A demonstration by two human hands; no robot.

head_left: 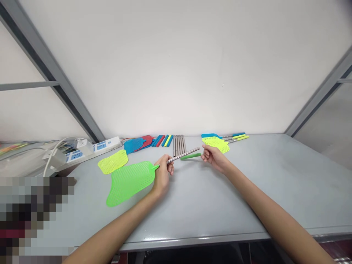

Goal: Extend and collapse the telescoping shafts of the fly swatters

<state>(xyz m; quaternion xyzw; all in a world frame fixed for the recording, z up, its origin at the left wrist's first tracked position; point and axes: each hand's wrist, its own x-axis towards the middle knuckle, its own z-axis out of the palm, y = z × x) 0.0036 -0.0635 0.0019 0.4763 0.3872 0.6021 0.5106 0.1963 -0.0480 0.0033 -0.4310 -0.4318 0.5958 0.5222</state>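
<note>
My left hand (pixel 163 172) is closed around the silver metal rod (pixel 184 154) of a bright green fly swatter, just beyond its mesh head (pixel 132 182). The head tilts to the left above the table, and the rod points right. Closed and close to the rod's free tip is my right hand (pixel 213 157). A darker green handle (pixel 190 156) reaches left from its curled fingers, below the rod; the fingers hide its right end. The rod and the handle are apart.
Yellow (pixel 112 162), blue (pixel 134 145) and red (pixel 147 140) swatter heads lie left. Several coloured handles (pixel 161 140) and metal rods (pixel 179 143) line the back. Whole yellow and blue swatters (pixel 240 137) lie right. A power strip (pixel 103 146) with plugs stands left.
</note>
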